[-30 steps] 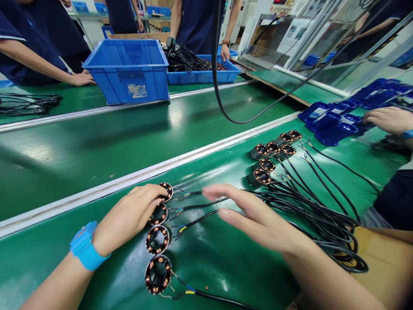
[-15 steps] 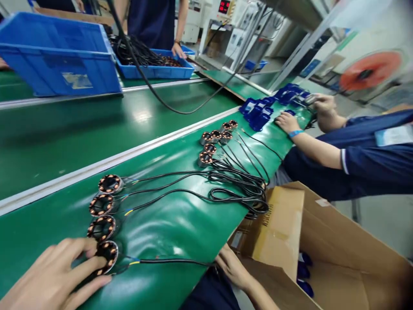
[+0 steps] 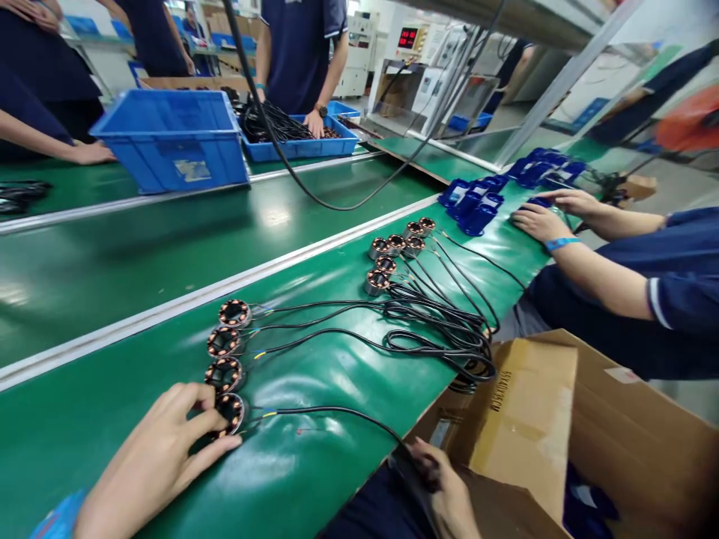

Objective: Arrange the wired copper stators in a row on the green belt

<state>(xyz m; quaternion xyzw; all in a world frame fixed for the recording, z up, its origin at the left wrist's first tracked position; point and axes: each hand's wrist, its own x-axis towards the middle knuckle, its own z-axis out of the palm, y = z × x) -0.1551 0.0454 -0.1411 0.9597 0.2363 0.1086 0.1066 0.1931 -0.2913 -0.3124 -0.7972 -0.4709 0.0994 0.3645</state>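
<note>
Copper-wound ring [image 3: 241,413] sits pinched in left hand [image 3: 149,449]; 3 rings [image 3: 225,354] stand beyond its fingertips; right hand [image 3: 449,486] curls fingers around black cable [image 3: 337,409].

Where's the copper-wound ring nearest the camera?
In the head view, that ring lies lower left on the green worktop, right at the left hand, at the near end of a row of four.

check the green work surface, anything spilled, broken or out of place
One oddity: a reddish speck lies on the green work surface, just on the near side of the cable in the right hand. It looks stray, apart from the copper-wound rings, but is too small to identify. I see no spill or breakage.
</note>
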